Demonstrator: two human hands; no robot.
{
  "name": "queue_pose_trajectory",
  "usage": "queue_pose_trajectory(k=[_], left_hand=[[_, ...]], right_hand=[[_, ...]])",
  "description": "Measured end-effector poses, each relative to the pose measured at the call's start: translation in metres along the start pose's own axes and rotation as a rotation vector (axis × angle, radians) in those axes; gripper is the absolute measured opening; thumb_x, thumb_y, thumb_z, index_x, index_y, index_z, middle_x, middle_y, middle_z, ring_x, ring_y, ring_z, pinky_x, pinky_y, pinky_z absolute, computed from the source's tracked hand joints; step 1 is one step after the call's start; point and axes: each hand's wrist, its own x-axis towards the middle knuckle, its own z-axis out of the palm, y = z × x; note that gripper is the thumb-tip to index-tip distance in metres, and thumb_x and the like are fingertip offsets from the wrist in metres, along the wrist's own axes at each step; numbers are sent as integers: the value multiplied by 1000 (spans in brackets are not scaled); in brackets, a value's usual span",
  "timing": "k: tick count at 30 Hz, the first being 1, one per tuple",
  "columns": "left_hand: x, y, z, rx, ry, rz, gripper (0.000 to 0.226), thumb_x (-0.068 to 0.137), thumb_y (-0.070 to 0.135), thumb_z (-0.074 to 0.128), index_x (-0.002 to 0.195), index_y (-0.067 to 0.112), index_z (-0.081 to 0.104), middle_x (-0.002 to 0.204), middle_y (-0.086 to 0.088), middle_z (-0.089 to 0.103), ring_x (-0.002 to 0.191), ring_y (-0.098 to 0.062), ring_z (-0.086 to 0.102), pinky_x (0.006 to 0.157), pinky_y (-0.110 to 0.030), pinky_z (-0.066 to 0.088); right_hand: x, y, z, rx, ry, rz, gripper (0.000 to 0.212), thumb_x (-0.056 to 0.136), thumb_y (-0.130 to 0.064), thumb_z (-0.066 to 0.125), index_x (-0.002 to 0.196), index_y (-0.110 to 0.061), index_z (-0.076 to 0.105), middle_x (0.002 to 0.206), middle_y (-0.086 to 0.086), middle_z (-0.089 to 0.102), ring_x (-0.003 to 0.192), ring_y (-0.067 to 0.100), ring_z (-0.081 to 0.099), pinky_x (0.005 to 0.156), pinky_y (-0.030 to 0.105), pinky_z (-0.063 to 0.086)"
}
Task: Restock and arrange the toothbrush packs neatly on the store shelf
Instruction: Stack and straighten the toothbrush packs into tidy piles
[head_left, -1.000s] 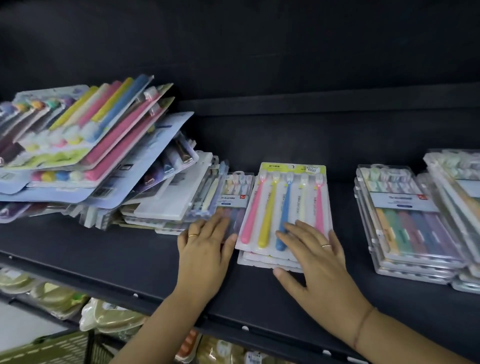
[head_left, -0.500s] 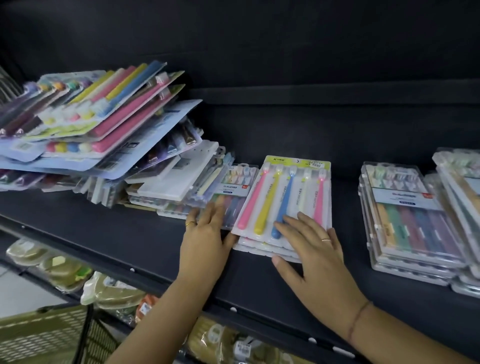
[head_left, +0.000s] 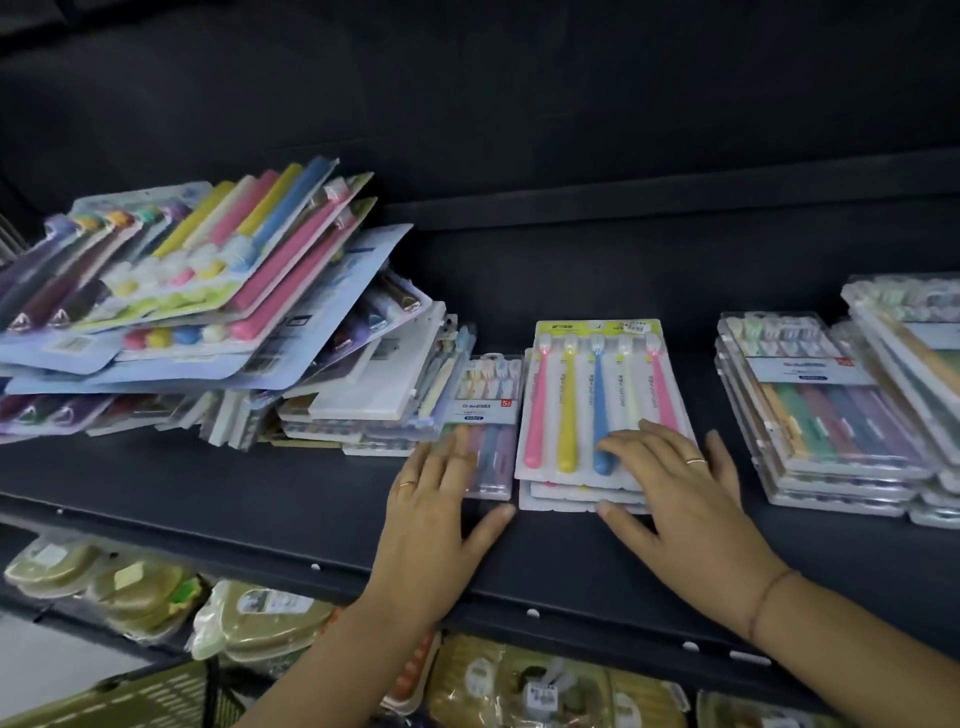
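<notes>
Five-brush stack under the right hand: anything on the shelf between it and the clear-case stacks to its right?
Only the right hand itself: its outer finger lies on the bare shelf in that gap, the others rest flat on the five-brush stack. The clear-case stacks stand apart.

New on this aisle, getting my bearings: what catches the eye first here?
The big tilted heap of toothbrush packs at the left end of the shelf stands out most. In the middle, the left hand lies flat on a small pack and the right hand on a stack topped by five bright brushes. Tidier clear-cased stacks sit at the right.
</notes>
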Motion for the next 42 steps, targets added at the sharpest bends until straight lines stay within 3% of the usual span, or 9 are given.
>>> queue_pose_trajectory(k=[4, 10, 16, 24, 28, 32, 35, 38, 42], left_hand=[[-3, -9, -8, 23, -55, 75, 80, 88, 67, 42, 154, 26, 23, 162, 9, 13, 151, -18, 1, 118, -24, 8], [-20, -47, -15, 2, 90, 343, 75, 80, 69, 43, 132, 17, 61, 135, 3, 60, 121, -20, 49, 100, -31, 44], [-58, -75, -8, -143, 150, 528, 77, 73, 53, 72, 140, 22, 47, 142, 5, 52, 136, -17, 36, 114, -30, 33], [-81, -56, -25, -110, 559, 612, 34, 93, 27, 61, 116, 3, 69, 123, -4, 66, 121, -15, 56, 104, -29, 47], [-92, -38, -39, -192, 605, 653, 30, 92, 33, 67, 104, 6, 75, 110, -3, 71, 102, -18, 66, 89, -31, 55], [-84, 2, -53, -479, 623, 543, 36, 102, 42, 41, 114, 14, 59, 111, 0, 60, 104, -13, 55, 94, -21, 42], [-51, 43, -53, -537, 516, 356, 49, 103, 49, 30, 124, 15, 57, 122, 4, 50, 115, -8, 44, 104, -14, 29], [-10, 69, -27, -389, 188, 236, 72, 95, 68, 21, 147, 22, 41, 154, 1, 31, 142, -18, 23, 117, -30, 20], [19, 72, 11, -284, -110, 116, 71, 94, 60, 42, 155, 30, 21, 165, 2, 1, 151, -25, -4, 121, -43, 14]], right_hand=[[-3, -14, 4, -60, 63, 59, 41, 85, -55, 34, 117, -34, 48, 123, -15, 54, 136, 15, 35, 116, 50, 0], [-26, -81, 8, 81, 243, 6, 36, 90, -38, 47, 114, -17, 64, 127, -1, 56, 120, 15, 47, 107, 28, 29], [-37, -152, 23, 556, -17, 379, 29, 93, -19, 60, 110, -39, 46, 104, -26, 49, 96, -9, 50, 85, 5, 40], [-29, -174, 5, 1257, -140, 838, 17, 95, -18, 60, 105, -5, 63, 100, 12, 69, 87, 22, 67, 65, 29, 58], [-42, -173, -17, 1265, -132, 793, 12, 97, -15, 56, 97, -11, 68, 76, 4, 70, 61, 12, 65, 51, 25, 52], [-70, -142, -51, 1233, 32, 736, 14, 97, -17, 55, 96, -15, 69, 73, 3, 69, 59, 16, 59, 48, 28, 47], [-78, -98, -87, 1230, 294, 782, 15, 97, -19, 55, 87, -14, 65, 67, 1, 66, 51, 9, 56, 40, 21, 41], [-71, -50, -112, 1192, 487, 874, 18, 98, -27, 55, 83, -16, 57, 61, 1, 56, 42, 7, 46, 35, 16, 33], [-52, -5, -118, 1202, 616, 988, 21, 99, -33, 54, 85, -19, 51, 69, 2, 46, 50, 11, 40, 33, 14, 31]])
